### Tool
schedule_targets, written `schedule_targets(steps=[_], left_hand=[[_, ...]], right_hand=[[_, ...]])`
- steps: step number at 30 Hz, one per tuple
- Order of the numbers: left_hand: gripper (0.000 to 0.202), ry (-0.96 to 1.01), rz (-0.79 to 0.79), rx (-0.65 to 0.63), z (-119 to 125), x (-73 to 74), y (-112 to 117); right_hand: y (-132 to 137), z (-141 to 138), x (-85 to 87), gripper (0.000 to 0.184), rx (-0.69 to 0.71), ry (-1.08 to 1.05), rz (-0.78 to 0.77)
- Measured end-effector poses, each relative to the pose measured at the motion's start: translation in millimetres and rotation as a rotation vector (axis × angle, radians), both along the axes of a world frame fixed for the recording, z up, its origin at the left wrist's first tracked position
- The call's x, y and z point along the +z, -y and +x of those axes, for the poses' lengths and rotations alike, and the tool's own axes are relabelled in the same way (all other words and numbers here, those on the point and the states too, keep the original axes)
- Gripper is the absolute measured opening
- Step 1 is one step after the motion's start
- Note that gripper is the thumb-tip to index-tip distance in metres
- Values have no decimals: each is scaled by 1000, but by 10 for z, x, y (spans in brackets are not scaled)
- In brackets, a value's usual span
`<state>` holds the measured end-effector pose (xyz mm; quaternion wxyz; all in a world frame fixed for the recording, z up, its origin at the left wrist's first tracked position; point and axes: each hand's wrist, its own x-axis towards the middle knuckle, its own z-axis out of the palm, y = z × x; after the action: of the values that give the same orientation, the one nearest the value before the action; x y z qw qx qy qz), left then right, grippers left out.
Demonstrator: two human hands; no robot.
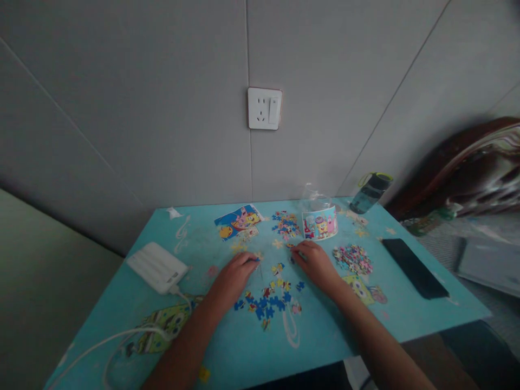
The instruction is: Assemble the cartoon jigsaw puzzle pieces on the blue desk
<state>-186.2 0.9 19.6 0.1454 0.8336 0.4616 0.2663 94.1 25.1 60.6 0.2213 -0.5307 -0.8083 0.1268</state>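
My left hand (238,271) is closed in a pinch left of the table's middle, with a small blue jigsaw piece (257,260) at its fingertips. Across from it, my right hand (312,258) has thumb and finger together at a small jigsaw piece (290,246), partly hidden by the fingers. Between and below the hands lie loose blue, yellow and red jigsaw pieces (270,303). Beyond the hands are a picture card (239,221) with cartoon figures and a pile of pieces (285,224). Another heap of pinkish pieces (352,259) sits right of my right hand.
A clear tub (320,223) with a cartoon label stands at the back, beside a bottle (370,193). A black phone-like slab (414,268) lies at right. At left, a white power bank (157,267) trails a white cable (134,330). A wall with a socket (265,108) borders the table.
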Motion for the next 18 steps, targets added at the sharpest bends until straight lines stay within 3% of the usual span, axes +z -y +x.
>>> schedule_targets(steps=[7,18], left_hand=[[31,70,-42,-118,10,81,-22],[27,122,-77,-181,9,58,-41]], right_hand=[[7,136,-259,24,-78,-77,62],[83,75,-202,21,-28,-99,10]])
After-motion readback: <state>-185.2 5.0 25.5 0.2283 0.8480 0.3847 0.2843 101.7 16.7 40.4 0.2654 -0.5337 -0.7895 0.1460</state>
